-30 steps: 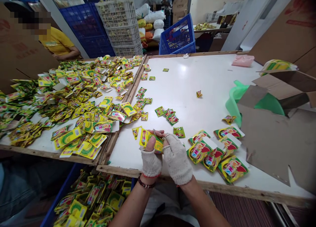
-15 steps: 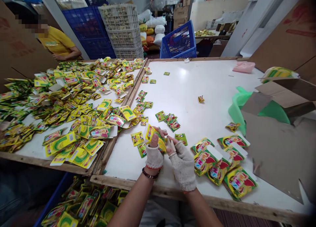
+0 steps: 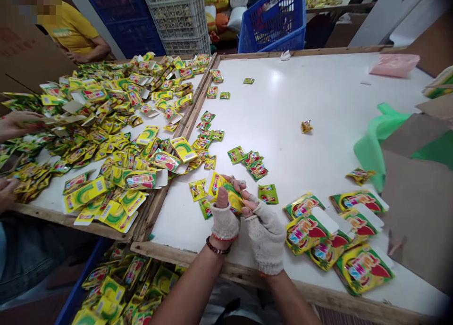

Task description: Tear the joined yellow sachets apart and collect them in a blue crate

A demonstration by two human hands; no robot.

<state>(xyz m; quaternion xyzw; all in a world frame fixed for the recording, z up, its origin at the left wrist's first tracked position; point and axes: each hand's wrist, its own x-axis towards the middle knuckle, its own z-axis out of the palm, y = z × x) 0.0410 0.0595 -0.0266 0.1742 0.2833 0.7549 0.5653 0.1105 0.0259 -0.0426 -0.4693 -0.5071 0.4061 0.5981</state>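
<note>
Fingers of your left hand (image 3: 225,221) pinch a yellow-green carton (image 3: 232,198), thumb across its face | it lies between that thumb and the fingers, over the desk (image 3: 279,157) | fingers of your right hand (image 3: 266,230) curl at its right end; whether they pinch it, cannot tell | green sachet (image 3: 268,194) just beyond

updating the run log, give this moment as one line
left hand: holds yellow-green pack | right hand: at pack's right end | nearby: small sachets, larger packs
</note>
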